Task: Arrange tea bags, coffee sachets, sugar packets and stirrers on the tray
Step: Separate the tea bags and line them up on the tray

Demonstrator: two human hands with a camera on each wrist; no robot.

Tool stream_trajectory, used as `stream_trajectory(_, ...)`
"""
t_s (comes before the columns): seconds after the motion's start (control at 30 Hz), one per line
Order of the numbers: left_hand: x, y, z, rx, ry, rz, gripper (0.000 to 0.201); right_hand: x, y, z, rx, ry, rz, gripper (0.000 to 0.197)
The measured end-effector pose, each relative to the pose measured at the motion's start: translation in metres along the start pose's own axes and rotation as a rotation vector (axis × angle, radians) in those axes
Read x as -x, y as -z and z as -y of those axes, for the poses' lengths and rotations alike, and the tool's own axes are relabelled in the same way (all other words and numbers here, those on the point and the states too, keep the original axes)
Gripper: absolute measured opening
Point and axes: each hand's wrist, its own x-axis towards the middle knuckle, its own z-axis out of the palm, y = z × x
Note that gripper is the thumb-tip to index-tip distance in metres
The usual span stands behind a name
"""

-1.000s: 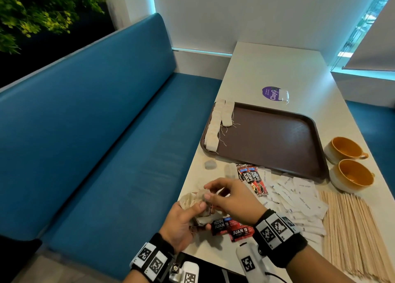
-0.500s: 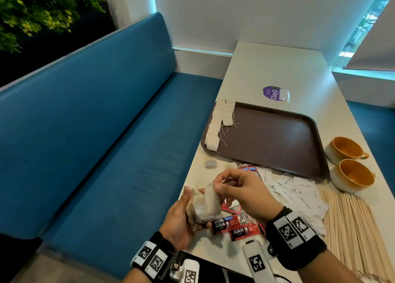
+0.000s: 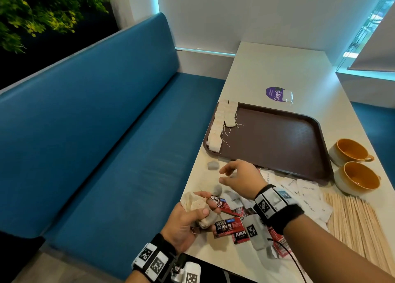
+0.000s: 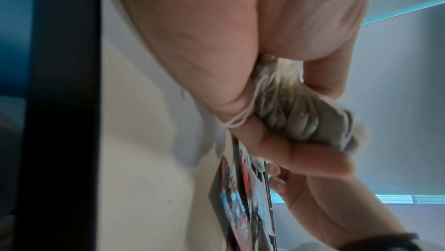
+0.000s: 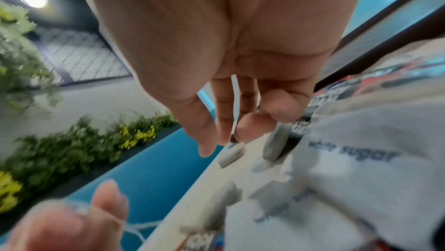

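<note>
My left hand grips a bunch of beige tea bags at the table's near left edge; the left wrist view shows the tea bag bunch squeezed between thumb and fingers. My right hand hovers with fingers spread and holds nothing. It is just above two loose tea bags. The brown tray holds two columns of tea bags along its left rim. Red coffee sachets, white sugar packets and wooden stirrers lie on the table in front of it.
Two orange cups stand right of the tray. A purple sticker lies beyond it. A blue bench runs along the table's left side. Most of the tray floor is bare.
My right hand pulled a tea bag from the bunch, let it go, then moved forward toward the tray with fingers spread. The left hand keeps its grip on the bunch.
</note>
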Motion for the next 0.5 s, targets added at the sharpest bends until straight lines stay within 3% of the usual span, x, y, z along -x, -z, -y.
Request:
stream_trajectory(0.2, 0.001, 0.001, 0.001, 0.047, 0.013, 0.029, 0.062, -0.016, -0.025, 0.021, 0.328, 0.132, 0.162, 0.05)
stream_trajectory(0.27, 0.001, 0.001, 0.001, 0.067, -0.001, 0.007, 0.062, -0.02, -0.029, 0.024, 0.323, 0.09, 0.178, 0.045)
stream_trajectory(0.4, -0.002, 0.002, 0.002, 0.142, -0.008, -0.024, 0.051, -0.021, -0.025, 0.02, 0.202, 0.043, 0.183, 0.013)
stream_trajectory(0.5, -0.003, 0.005, 0.003, 0.158, 0.004, -0.033, 0.047, -0.02, -0.021, 0.011, 0.117, -0.016, 0.158, 0.013)
